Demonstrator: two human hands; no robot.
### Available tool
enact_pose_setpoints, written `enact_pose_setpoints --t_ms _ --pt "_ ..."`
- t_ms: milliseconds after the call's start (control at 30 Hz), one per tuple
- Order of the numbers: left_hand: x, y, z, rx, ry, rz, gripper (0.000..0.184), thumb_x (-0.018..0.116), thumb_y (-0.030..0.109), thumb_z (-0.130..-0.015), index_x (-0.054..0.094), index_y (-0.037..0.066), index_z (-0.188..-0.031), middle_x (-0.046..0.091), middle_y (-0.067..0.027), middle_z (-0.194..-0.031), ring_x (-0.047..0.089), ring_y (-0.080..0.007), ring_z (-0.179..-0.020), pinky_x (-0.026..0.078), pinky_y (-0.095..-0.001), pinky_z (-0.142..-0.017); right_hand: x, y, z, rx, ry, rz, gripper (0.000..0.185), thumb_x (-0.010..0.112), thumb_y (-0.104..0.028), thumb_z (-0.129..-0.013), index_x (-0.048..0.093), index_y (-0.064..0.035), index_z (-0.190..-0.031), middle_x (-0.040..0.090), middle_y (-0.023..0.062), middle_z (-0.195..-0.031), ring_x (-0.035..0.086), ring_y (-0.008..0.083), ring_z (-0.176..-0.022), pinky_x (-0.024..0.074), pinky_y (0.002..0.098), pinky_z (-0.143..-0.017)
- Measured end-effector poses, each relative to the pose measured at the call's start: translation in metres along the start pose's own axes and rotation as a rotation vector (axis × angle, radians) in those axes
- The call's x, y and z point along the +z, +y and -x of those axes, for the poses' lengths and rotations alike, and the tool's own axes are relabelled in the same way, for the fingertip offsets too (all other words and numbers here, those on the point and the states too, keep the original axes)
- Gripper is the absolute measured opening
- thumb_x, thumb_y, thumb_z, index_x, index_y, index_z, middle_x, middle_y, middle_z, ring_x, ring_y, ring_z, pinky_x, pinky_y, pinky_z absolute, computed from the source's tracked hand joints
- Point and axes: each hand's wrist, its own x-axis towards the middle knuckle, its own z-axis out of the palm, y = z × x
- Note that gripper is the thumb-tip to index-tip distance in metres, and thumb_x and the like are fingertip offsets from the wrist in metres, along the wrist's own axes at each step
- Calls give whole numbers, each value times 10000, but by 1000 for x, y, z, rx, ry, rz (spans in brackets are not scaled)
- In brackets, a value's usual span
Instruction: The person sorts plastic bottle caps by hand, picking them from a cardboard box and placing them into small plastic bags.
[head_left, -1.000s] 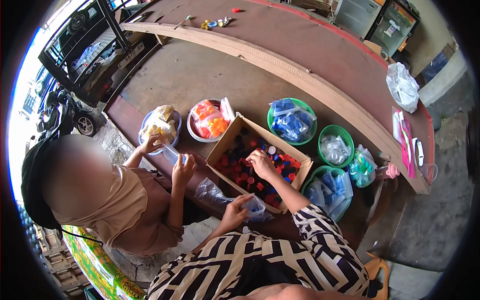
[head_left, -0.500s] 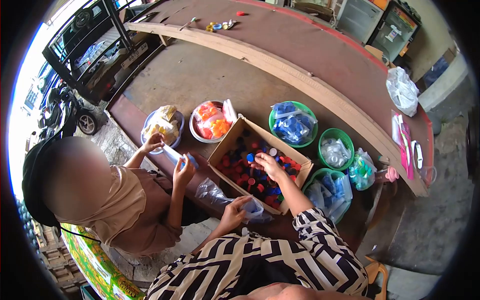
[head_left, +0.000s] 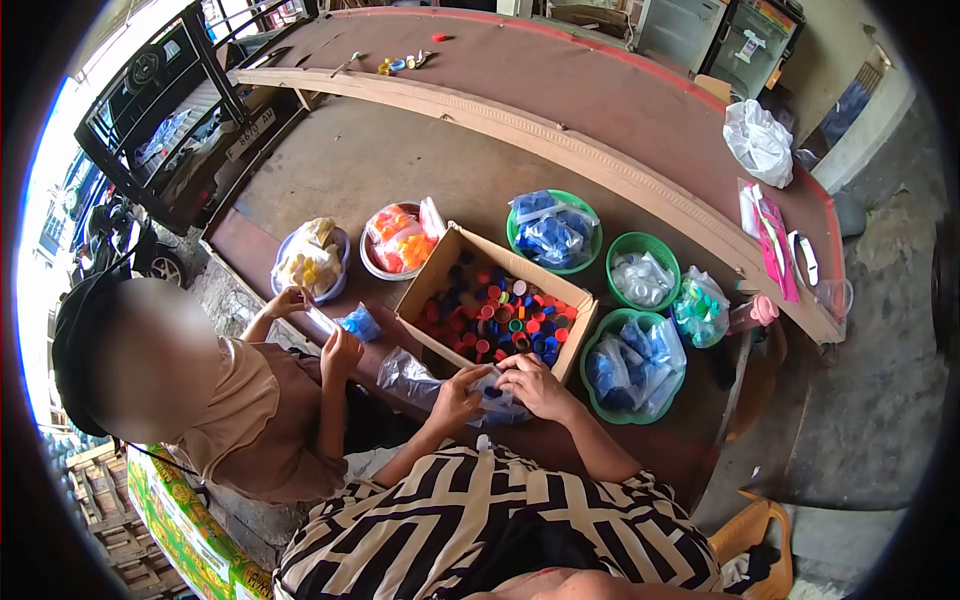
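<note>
My left hand [head_left: 456,402] is closed on a clear plastic bag [head_left: 508,410] in front of the cardboard box. Dark blue shows through the bag near its mouth. My right hand [head_left: 540,388] is at the bag's mouth, its fingers bent together; what they pinch is hidden. Just beyond both hands, the open cardboard box [head_left: 530,268] holds many loose bottle caps [head_left: 490,312], mostly red, blue and black. Another clear bag [head_left: 405,374] lies left of my left hand.
Beyond the box are a green basket of bagged blue caps [head_left: 550,235] and a bowl of orange ones [head_left: 400,245]. More green baskets [head_left: 612,415] stand at the right. A co-worker [head_left: 270,400] on the left handles a small bag, beside a blue packet [head_left: 359,322].
My right hand has moved from above the box, where it held a blue cap, back to the bag's mouth beside my left hand. The co-worker's blue packet now lies on the table.
</note>
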Motion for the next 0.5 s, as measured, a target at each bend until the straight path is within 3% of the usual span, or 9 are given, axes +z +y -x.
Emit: enact_pose_setpoints --t_ms 133,167,300,367,433,500 --pt "-3 -5 11 39 23 -51 523 460 -81 -734 564 -11 -1242 513 -148 -1291 654 -192 -854 586 -287 -650 3 13 -18 41 107 -270 137 633 -146 -872 690 -57 -960 586 103 -1084 596 267 -1008 471 348 -890" --pt "-3 -4 15 68 40 -50 522 463 -79 -733 563 -14 -1242 518 -151 -1287 655 -183 -838 578 -285 -643 2 18 -24 203 137 -553 136 636 -135 -870 681 -46 -961 598 112 -1035 613 255 -959 491 345 -849" --pt "-8 -6 32 113 52 -129 524 452 -82 -735 564 -11 -1241 530 -146 -1277 650 -174 -842 569 -279 -656 9 81 -40 304 263 -132 104 626 -75 -855 664 -33 -942 617 123 -939 628 251 -897 511 344 -772" --pt "-6 -1 41 99 28 -54 530 442 -90 -731 568 -6 -1239 538 -134 -1275 647 -170 -854 566 -270 -676 22 102 -45 360 270 -90 88 623 -99 -856 670 -45 -907 635 130 -930 633 267 -844 499 365 -759" --pt "-5 -3 47 72 18 -55 537 436 -98 -726 569 -4 -1238 538 -122 -1278 635 -174 -920 564 -262 -692 35 102 -52 377 113 -24 105 619 -108 -853 673 -49 -920 633 133 -931 628 283 -857 497 374 -765" --pt "-3 -12 50 173 53 -71 571 438 -103 -699 576 7 -1242 554 -138 -1268 624 -198 -993 504 -271 -814 59 106 -60 257 -109 -96 140 609 -107 -849 681 -55 -958 639 152 -997 618 316 -923 490 364 -819"
